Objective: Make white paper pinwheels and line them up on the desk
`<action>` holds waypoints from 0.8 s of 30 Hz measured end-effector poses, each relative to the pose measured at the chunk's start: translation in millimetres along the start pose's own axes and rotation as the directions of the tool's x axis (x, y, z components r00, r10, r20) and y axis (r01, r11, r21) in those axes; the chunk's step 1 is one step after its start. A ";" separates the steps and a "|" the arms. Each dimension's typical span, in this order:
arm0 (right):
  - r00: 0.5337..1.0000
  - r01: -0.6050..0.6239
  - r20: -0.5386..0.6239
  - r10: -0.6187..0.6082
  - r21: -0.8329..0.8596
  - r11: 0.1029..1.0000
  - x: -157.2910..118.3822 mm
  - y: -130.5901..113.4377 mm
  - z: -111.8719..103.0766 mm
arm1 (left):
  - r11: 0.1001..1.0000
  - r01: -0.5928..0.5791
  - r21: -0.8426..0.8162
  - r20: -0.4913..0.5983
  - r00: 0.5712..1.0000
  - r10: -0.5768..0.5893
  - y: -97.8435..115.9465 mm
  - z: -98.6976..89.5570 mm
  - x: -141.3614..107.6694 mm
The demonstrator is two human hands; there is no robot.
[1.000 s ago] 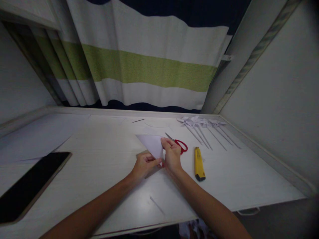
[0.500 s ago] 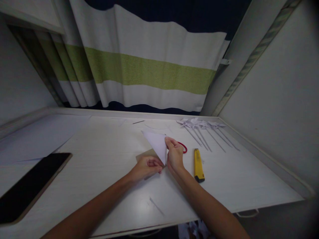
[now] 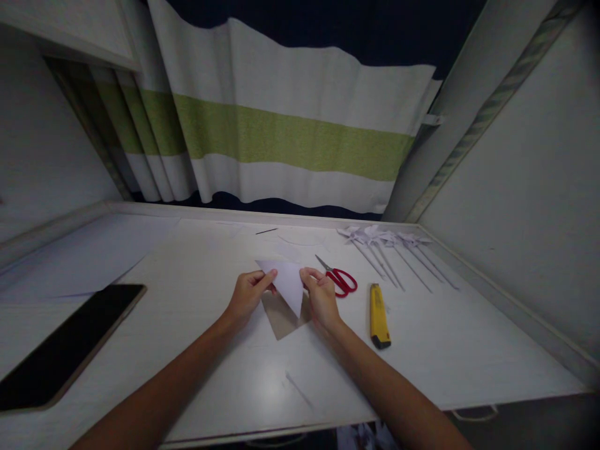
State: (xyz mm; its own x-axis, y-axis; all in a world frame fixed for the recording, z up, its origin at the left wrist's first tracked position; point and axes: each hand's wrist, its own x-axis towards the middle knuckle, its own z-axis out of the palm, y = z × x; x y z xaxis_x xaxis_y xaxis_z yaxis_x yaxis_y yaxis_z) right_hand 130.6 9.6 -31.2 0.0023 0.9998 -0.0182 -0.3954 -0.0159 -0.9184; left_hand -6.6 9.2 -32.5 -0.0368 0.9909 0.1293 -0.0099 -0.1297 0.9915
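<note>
A white paper triangle, one corner pointing down, is held up between my two hands. My left hand pinches its left edge between thumb and fingers. On the right edge, my right hand has a similar pinch. Beneath the paper lies a grey-brown card on the white table. Red-handled scissors rest just right of my right hand, with a yellow cutter farther right.
Several folded white paper pieces on thin sticks lie at the back right. White sheets and a black phone-like slab are at the left. A thin dark rod lies at the back; a small white stick is near the front.
My left hand has moved up from the paper's lower corner to its left edge. The triangle has shifted slightly left, and more of the card and scissors shows.
</note>
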 end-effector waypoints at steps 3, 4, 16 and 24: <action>0.954 -0.179 0.255 0.157 0.066 0.982 -1.5 1.1 0.9 | 1.000 -0.024 0.010 -0.037 0.999 0.025 4.9 -3.5 1.0; 0.914 -0.240 0.344 0.214 0.035 0.970 -2.4 1.4 0.8 | 0.999 -0.036 0.038 -0.061 0.997 0.039 6.6 -4.7 1.3; 0.843 -0.301 0.443 0.305 -0.081 0.950 -6.1 -3.0 -0.1 | 0.996 0.070 0.060 0.217 0.973 -0.082 2.0 3.0 -5.5; 0.844 -0.246 0.472 0.255 -0.082 0.966 -11.1 -2.3 6.4 | 0.988 0.114 -0.100 0.076 0.991 -0.107 1.5 8.5 -6.4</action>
State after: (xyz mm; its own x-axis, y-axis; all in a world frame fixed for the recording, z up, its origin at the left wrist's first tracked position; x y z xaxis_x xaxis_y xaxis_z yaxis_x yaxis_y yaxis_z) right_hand 125.7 -1.5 -26.4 -0.5325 0.8441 -0.0629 -0.3073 -0.2620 -0.9148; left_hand 2.1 2.9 -31.7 0.0408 0.9989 0.0232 -0.1137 -0.0184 0.9933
